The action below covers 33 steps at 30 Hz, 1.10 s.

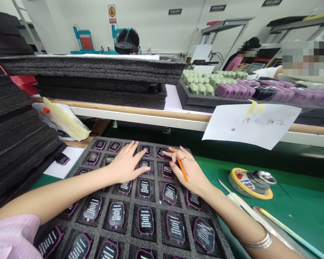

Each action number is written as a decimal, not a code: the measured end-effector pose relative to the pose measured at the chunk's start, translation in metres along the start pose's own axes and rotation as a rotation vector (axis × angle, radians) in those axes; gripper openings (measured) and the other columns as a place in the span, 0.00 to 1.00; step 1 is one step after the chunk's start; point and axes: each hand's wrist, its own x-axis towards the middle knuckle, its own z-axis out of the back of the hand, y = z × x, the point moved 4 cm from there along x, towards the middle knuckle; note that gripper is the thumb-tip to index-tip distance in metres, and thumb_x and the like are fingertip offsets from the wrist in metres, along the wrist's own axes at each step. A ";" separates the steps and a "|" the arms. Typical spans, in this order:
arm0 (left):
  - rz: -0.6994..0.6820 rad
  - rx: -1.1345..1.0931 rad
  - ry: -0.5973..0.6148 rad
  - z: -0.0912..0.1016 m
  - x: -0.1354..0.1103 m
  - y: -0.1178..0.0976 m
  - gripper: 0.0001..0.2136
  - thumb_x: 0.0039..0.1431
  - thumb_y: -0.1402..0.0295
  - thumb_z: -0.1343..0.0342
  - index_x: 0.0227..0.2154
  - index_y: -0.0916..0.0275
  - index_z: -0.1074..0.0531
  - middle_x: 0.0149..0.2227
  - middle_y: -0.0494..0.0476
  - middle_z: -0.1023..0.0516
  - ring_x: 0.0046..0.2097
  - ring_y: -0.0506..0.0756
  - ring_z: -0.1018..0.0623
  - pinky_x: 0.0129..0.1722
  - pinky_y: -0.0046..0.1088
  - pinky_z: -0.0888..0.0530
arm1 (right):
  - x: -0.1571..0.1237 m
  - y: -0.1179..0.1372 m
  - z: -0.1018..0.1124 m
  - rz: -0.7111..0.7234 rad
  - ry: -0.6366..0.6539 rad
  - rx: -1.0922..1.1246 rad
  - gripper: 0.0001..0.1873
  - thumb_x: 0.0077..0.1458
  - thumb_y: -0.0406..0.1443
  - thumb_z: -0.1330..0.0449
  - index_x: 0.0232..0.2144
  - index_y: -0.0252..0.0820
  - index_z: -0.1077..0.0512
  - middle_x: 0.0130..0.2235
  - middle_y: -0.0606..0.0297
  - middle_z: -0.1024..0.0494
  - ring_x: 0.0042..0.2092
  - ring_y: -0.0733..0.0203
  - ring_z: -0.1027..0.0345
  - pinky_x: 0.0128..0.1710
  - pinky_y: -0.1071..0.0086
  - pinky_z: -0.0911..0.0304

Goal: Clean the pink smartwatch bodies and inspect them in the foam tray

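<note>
A black foam tray (157, 208) of square pockets holds rows of purple-rimmed smartwatches without straps, such as one smartwatch (145, 220) with lines of white text on its lit screen. Over the far rows my left hand (126, 162) lies flat with its fingers spread, thumb and fingertips resting at the watches there. My right hand (189, 166) is closed around a thin orange stick (184, 172). Its fingertips are at a watch (161, 153) in the far row, towards the tray's right corner. The hands and forearms hide several pockets.
A roll of yellow tape (236, 183) with a metal object, a knife (234, 198) and a pen-like tool (286, 225) lie right on the green mat. Foam stacks (18, 136) rise left. A shelf edge (140, 116) crosses ahead. People (128, 41) sit beyond.
</note>
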 end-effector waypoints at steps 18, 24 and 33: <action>-0.081 -0.062 -0.071 0.006 -0.044 -0.002 0.31 0.67 0.47 0.52 0.65 0.61 0.36 0.71 0.69 0.44 0.73 0.68 0.46 0.69 0.54 0.42 | -0.044 -0.030 0.022 -0.137 -0.171 -0.021 0.08 0.67 0.39 0.52 0.33 0.49 0.44 0.50 0.57 0.17 0.60 0.47 0.29 0.62 0.35 0.42; -0.162 -0.058 -0.076 0.007 -0.058 -0.013 0.29 0.68 0.50 0.51 0.67 0.59 0.38 0.71 0.70 0.44 0.72 0.69 0.46 0.68 0.57 0.40 | -0.046 -0.038 0.017 -0.156 -0.193 -0.042 0.07 0.64 0.37 0.51 0.32 0.49 0.43 0.48 0.59 0.16 0.62 0.48 0.31 0.65 0.35 0.47; -0.152 -0.023 -0.043 0.003 -0.055 -0.015 0.30 0.69 0.49 0.54 0.67 0.60 0.39 0.71 0.72 0.45 0.73 0.71 0.48 0.66 0.59 0.39 | -0.047 -0.036 0.019 -0.173 -0.219 -0.050 0.07 0.63 0.36 0.50 0.32 0.49 0.44 0.49 0.57 0.16 0.62 0.47 0.30 0.65 0.35 0.47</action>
